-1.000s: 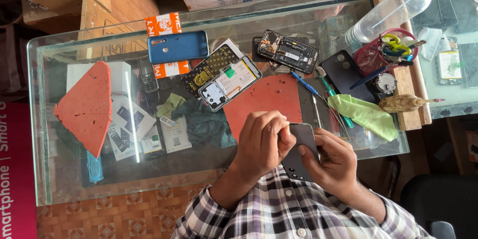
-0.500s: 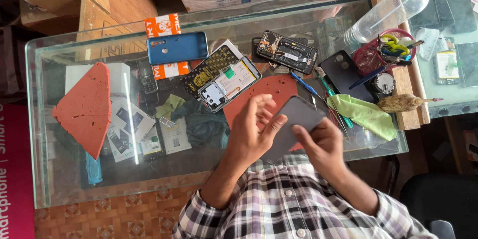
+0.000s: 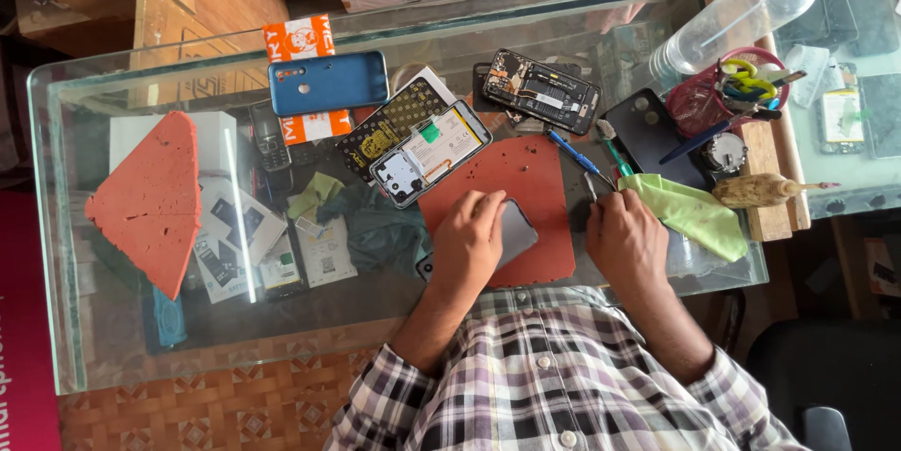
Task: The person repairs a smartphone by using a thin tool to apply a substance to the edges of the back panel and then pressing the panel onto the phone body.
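Glass-topped desk (image 3: 113, 338) over a display case, wooden floor far behind, patterned floor at the near left. Red work mat (image 3: 526, 183) at the middle near edge, second red mat (image 3: 150, 198) lying at the left. Dark flat phone (image 3: 514, 230) resting on the near part of the work mat, partly covered by the left hand (image 3: 467, 244), fingers curled and pressed down on it. Right hand (image 3: 624, 240) just right of the mat, fingertips pinched around thin metal tweezers (image 3: 591, 188), touching the green cloth (image 3: 690, 212). Opened phone with its battery showing (image 3: 430, 152) at the far left corner of the mat, blue phone (image 3: 328, 82) farther left, another opened phone (image 3: 542, 91) far of the mat, blue screwdriver (image 3: 574, 152) between. Red tool basket (image 3: 704, 104) and clear bottle (image 3: 741, 5) at the far right.

Hard to tell which face of the dark phone is up; near end hidden under the palm. Goods inside the case blurred by glare. Bottle top cut off by the frame.

Bare glass at the near left; right side crowded up to the wooden strip (image 3: 765, 179)
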